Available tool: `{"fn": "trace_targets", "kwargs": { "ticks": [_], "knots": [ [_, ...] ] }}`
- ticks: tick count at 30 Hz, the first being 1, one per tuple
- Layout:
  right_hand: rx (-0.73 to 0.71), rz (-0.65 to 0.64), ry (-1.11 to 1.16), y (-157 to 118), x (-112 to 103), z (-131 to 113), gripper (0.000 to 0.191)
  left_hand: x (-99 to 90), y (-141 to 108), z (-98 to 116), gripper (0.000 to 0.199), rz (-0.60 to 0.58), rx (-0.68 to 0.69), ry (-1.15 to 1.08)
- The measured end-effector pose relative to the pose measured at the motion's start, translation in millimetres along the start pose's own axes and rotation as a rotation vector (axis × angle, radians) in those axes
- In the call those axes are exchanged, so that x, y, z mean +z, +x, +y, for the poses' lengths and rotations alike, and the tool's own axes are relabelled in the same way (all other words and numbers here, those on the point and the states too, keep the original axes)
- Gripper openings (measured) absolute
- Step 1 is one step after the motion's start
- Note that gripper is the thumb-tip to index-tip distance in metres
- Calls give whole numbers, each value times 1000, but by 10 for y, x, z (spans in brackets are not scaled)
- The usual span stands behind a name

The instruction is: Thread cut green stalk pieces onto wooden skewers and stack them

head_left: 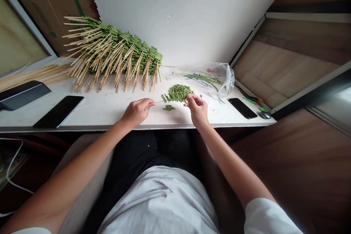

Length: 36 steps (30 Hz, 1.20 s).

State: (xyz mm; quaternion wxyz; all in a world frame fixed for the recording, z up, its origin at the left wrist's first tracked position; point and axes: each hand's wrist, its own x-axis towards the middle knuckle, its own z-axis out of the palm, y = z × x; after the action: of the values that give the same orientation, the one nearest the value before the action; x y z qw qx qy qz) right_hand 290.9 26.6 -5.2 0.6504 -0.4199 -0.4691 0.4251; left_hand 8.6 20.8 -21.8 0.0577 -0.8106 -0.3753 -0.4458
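1. A thin skewer [159, 101] is lying nearly level above the table's front edge, between the two hands; the left hand [138, 113] is pinching its near end.
2. The right hand [197, 108] is curling its fingers narrowly at the pile's right side; I cannot tell whether it is gripping a piece.
3. Cut green pieces [179, 89] are heaping just behind the skewer, partly overlapping it in view, so how many it is bearing is unclear. A piece could split if pierced off-centre, and the point could prick a fingertip if pushed through hard.
4. A small cluster [169, 107] is resting in front, where a brushing wrist could scatter it.
5. Loaded skewers [128, 49] are stacking high at the back left, sticks jutting forward; a knock against those ends could topple some.
6. A clear bag [229, 76] is sitting behind right; blue marks there are showing, unreadable.
7. A cardboard box [52, 7] is carrying green printing, too faint to read; no brand is showing legibly.
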Motion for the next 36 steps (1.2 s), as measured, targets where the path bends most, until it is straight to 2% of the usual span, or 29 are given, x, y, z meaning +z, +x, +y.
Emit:
{"fn": "trace_targets", "kwargs": {
  "ticks": [12,17,24,31,36],
  "knots": [
    [0,-11,53,-68,56,10,42,24,-12,17,21,-7,6,-76],
    [14,-32,47,-48,67,-71,43,27,19,43,23,-23,-40,-122],
    [-67,-122,4,16,-22,-193,35,-8,62,68,23,7,-124,-217],
    [-135,-168,-127,20,-61,-403,39,-55,82,85,26,-13,-86,-237],
    [-165,-207,-155,14,-59,-436,44,-58,85,96,27,-17,-69,-240]
  ]
}}
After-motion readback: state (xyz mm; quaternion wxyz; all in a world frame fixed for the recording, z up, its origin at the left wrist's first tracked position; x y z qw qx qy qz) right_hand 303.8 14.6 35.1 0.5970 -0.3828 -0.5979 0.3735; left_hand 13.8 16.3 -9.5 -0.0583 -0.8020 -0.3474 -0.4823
